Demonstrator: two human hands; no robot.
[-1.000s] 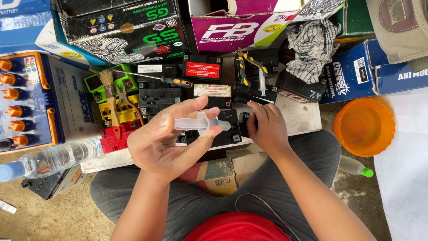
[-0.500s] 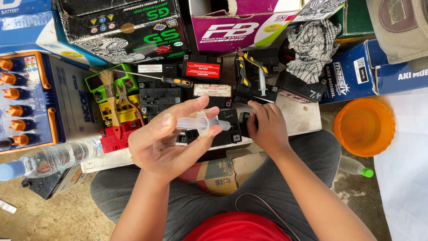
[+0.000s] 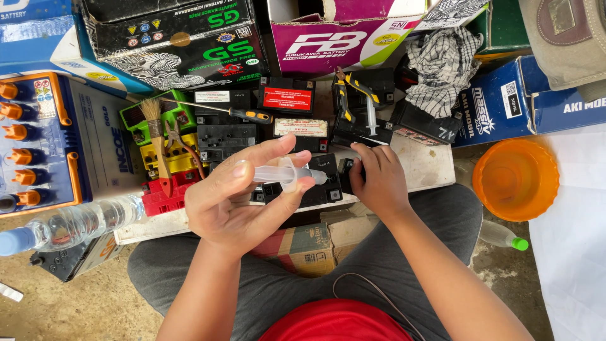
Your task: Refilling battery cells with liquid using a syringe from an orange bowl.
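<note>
My left hand (image 3: 237,199) holds a clear plastic syringe (image 3: 287,174) sideways, thumb on the plunger end, its tip pointing right over a small black battery (image 3: 322,183). My right hand (image 3: 377,180) grips that battery's right end, fingers curled on its top. The battery rests on a white board (image 3: 423,165) over my lap.
Several small batteries, a paintbrush (image 3: 156,139), pliers (image 3: 175,142), a screwdriver (image 3: 243,113) and a second syringe (image 3: 371,117) lie beyond. A large blue-and-white battery (image 3: 57,142) and water bottle (image 3: 69,224) sit left. An orange bowl (image 3: 514,180) and cardboard boxes stand right and behind.
My left thumb has pushed the syringe plunger slightly to the right. The right hand has stayed on the battery.
</note>
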